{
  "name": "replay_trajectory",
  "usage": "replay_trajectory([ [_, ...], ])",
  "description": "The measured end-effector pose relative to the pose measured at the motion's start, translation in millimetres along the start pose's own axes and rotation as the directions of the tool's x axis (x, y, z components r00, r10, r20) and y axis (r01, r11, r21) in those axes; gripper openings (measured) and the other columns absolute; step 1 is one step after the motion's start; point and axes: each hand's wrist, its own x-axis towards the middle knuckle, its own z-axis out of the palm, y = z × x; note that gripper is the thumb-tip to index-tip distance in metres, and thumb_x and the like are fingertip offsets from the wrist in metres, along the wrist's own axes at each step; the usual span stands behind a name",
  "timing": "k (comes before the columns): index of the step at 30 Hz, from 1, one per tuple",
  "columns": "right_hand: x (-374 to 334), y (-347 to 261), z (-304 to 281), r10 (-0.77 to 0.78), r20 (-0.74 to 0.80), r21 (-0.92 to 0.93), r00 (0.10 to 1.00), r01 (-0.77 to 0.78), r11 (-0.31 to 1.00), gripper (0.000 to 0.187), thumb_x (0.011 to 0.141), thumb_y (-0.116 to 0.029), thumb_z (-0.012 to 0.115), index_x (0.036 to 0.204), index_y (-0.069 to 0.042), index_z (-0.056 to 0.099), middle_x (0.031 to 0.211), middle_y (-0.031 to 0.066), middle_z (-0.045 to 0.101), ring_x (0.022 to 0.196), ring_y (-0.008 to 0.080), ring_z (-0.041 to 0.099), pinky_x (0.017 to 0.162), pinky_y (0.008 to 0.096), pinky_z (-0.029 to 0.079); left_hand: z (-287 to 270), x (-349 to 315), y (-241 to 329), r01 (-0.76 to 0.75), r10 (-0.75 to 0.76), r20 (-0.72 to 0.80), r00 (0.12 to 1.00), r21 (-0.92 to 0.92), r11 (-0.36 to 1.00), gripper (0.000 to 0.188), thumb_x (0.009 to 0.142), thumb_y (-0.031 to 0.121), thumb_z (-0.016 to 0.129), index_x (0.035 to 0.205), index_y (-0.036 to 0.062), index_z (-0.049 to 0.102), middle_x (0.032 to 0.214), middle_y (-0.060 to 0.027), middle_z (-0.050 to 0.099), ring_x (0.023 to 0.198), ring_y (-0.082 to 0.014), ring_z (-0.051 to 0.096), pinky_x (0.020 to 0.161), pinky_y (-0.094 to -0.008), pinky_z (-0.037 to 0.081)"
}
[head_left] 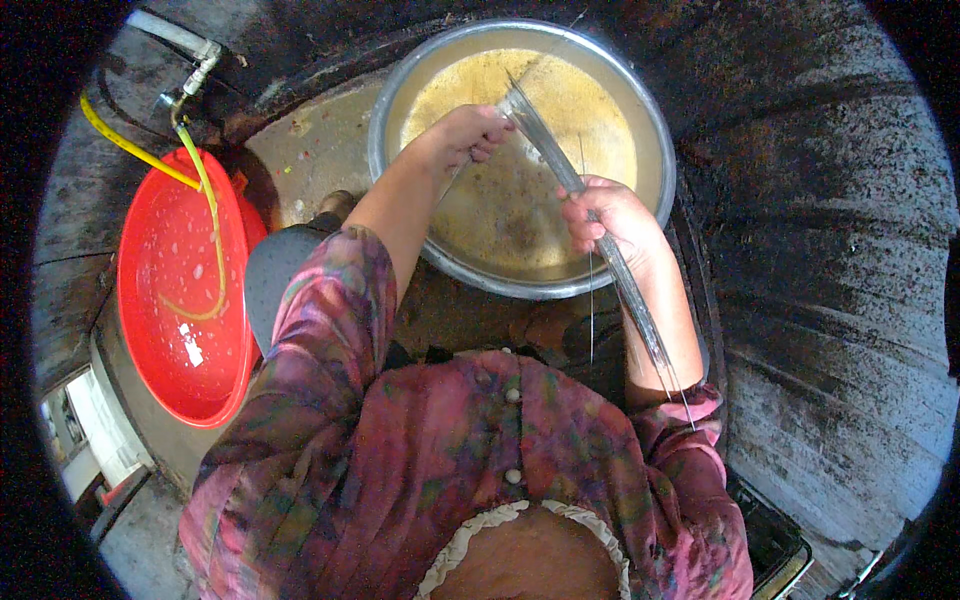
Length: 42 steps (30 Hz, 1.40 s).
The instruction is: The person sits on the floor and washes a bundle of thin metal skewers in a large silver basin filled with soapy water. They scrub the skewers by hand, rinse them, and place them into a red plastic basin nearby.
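My right hand [612, 215] is closed around a bundle of thin metal skewers [548, 145]. The bundle slants across the large metal basin [658, 130], its near ends lying along my right forearm. A few loose skewers stick out from it; one hangs almost straight down past the hand. My left hand [468, 135] is closed, near the far end of the bundle. Through its fingers runs what looks like a single skewer [560, 42], pointing to the basin's far rim. A small whitish bit at the fingertips is too unclear to name. Murky yellow-brown liquid [500, 215] fills the basin below.
At the left stands a red plastic basin [150, 330] with water and a pale yellow hose [214, 230] in it. The hose comes from a tap [180, 108] on a white pipe [205, 65]. A brighter yellow hose [135, 150] crosses its rim. A dark, stained wall [830, 220] rises at right.
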Motion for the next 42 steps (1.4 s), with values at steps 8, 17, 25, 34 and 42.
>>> replay_trajectory([
  [8,-7,0,-21,-0.112,-0.063,0.083,0.992,0.117,0.99,0.01,0.078,-0.004,0.044,0.088,-0.001,0.047,0.056,0.0036,0.045,0.039,0.0106,0.038,0.039,0.0291,0.039,-26,8,-14,-0.038,0.012,-0.198,0.98,-0.129,0.991,0.003,0.081,0.008,0.05,0.08,0.0082,0.046,0.059,0.0018,0.038,0.046,-0.007,0.031,0.037,-0.0205,0.023],
  [17,50,11,-36,-0.239,-0.39,0.071,0.889,0.288,0.955,0.006,0.081,-0.003,0.042,0.086,-0.004,0.044,0.064,0.0071,0.049,0.047,0.0156,0.045,0.045,0.0313,0.043,74,8,-24,-0.078,0.089,-0.043,0.995,0.205,0.976,0.014,0.086,0.023,0.046,0.084,0.0106,0.051,0.069,0.0016,0.05,0.053,-0.0068,0.039,0.043,-0.0205,0.03],
  [25,91,-5,-35,-0.628,-0.284,-0.115,0.725,0.624,0.773,0.006,0.086,-0.002,0.038,0.087,-0.005,0.043,0.067,0.0038,0.048,0.052,0.0108,0.043,0.045,0.0243,0.037,100,13,-7,-0.38,0.349,0.159,0.924,0.497,0.78,0.012,0.074,0.017,0.054,0.084,0.01,0.054,0.074,0.0018,0.055,0.059,-0.0054,0.042,0.047,-0.0199,0.03],
  [34,142,26,-27,-0.642,-0.324,-0.166,0.695,0.627,0.761,0.006,0.084,-0.008,0.044,0.088,-0.005,0.047,0.077,0.0046,0.051,0.07,0.0138,0.048,0.063,0.0259,0.041,52,44,-35,-0.163,0.142,0.082,0.987,0.447,0.879,0.029,0.072,0.009,0.057,0.1,0.0039,0.051,0.09,-0.0021,0.057,0.081,-0.015,0.051,0.071,-0.0281,0.041],
  [42,165,53,-47,-0.548,-0.32,-0.111,0.773,0.543,0.832,0.011,0.083,-0.005,0.041,0.092,-0.006,0.046,0.081,0.0066,0.052,0.071,0.0169,0.049,0.064,0.03,0.042,32,46,-57,-0.193,0.132,0.158,0.979,0.477,0.858,0.047,0.077,0.005,0.052,0.122,0.0038,0.038,0.104,-0.0059,0.055,0.091,-0.0169,0.051,0.08,-0.031,0.041],
])
